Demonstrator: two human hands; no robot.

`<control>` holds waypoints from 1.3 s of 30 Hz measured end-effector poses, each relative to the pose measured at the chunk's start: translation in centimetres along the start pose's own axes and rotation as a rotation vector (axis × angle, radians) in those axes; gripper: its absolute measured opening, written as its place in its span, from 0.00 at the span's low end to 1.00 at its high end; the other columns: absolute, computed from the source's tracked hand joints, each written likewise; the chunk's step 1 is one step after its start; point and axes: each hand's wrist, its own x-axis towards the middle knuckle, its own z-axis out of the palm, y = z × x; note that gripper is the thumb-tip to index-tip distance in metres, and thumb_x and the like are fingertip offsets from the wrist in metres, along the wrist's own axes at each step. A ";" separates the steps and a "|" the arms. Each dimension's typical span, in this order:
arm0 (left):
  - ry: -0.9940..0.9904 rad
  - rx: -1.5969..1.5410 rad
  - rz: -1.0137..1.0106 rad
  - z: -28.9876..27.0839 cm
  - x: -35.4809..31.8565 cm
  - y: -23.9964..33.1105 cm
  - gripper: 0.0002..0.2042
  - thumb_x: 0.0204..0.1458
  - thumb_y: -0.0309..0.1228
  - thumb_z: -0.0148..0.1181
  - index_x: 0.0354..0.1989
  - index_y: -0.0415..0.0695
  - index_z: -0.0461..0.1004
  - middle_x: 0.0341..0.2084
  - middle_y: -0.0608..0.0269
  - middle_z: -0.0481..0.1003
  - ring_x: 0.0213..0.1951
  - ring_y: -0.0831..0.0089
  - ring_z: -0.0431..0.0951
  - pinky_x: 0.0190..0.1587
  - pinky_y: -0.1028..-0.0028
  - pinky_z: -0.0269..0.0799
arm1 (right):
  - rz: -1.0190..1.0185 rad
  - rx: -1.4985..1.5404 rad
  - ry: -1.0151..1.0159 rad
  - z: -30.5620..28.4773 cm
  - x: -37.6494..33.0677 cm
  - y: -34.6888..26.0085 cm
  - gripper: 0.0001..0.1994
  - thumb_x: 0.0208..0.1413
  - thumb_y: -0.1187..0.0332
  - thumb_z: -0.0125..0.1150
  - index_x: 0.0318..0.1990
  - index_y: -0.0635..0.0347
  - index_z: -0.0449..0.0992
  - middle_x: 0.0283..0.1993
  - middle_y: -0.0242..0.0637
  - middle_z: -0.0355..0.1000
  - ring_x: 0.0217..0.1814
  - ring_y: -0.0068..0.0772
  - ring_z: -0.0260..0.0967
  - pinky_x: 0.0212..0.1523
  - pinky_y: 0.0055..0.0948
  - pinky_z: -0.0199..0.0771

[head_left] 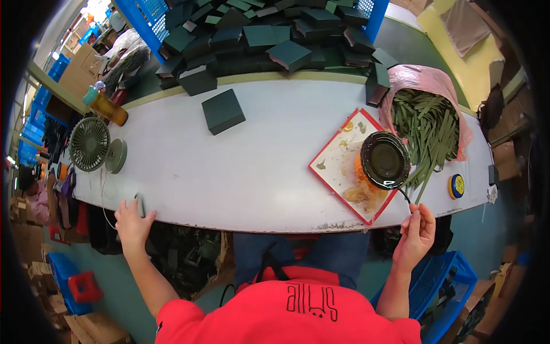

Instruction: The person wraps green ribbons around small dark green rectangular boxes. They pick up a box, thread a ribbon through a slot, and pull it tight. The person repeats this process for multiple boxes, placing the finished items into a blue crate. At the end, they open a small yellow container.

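Note:
My left hand (133,222) rests at the near edge of the white table (252,166), fingers closed around a small dark flat object (140,204). My right hand (416,232) is at the table's near right edge, pinching a thin dark strand that leads up toward the black round pot (384,160). The pot sits on a red-edged white board (335,166) smeared with yellowish glue. A pink bag (409,77) full of green strips (429,129) lies just right of the pot. A single dark green box (223,111) sits alone on the table.
A heap of dark green boxes (269,34) fills the far side, with a blue crate (143,23) behind. A green desk fan (90,144) and a bottle (106,106) stand at the left. A blue and yellow tape roll (456,186) lies at the right. Blue crates (444,286) sit below.

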 end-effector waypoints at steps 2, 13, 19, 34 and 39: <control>0.139 -0.130 0.233 0.0 1.5 1.3 0.28 0.48 0.40 0.71 0.56 0.40 0.74 0.61 0.44 0.68 0.63 0.47 0.66 0.63 0.52 0.64 | -0.015 -0.027 0.037 -0.2 0.3 -0.2 0.09 0.65 0.77 0.57 0.51 0.65 0.76 0.45 0.40 0.79 0.29 0.15 0.68 0.28 0.15 0.66; 0.198 -0.726 1.390 -7.0 1.5 31.1 0.24 0.52 0.29 0.66 0.59 0.48 0.72 0.67 0.50 0.63 0.66 0.50 0.63 0.65 0.60 0.63 | -0.088 -0.121 0.081 -0.8 1.0 -2.4 0.11 0.58 0.79 0.66 0.48 0.64 0.77 0.40 0.34 0.78 0.34 0.18 0.72 0.35 0.17 0.73; 0.742 -0.494 1.651 -7.6 -1.6 49.6 0.27 0.50 0.21 0.61 0.61 0.55 0.72 0.70 0.64 0.59 0.71 0.55 0.57 0.69 0.43 0.52 | -0.079 -0.152 0.053 -2.3 1.0 -2.5 0.08 0.61 0.77 0.64 0.47 0.65 0.76 0.35 0.31 0.73 0.32 0.17 0.69 0.33 0.19 0.73; 0.444 -0.786 1.350 -2.5 5.8 37.9 0.27 0.39 0.24 0.64 0.52 0.38 0.65 0.61 0.45 0.67 0.54 0.42 0.72 0.52 0.54 0.72 | 0.002 -0.269 0.130 -6.4 4.5 -0.8 0.10 0.69 0.68 0.54 0.36 0.65 0.76 0.27 0.33 0.74 0.24 0.19 0.67 0.27 0.20 0.68; 0.252 -0.454 1.188 -0.6 2.0 27.2 0.29 0.36 0.22 0.66 0.53 0.37 0.67 0.57 0.46 0.71 0.60 0.47 0.69 0.61 0.53 0.62 | 0.006 -0.393 0.101 -7.3 6.9 0.7 0.07 0.62 0.74 0.63 0.44 0.68 0.79 0.38 0.38 0.81 0.33 0.20 0.77 0.35 0.19 0.76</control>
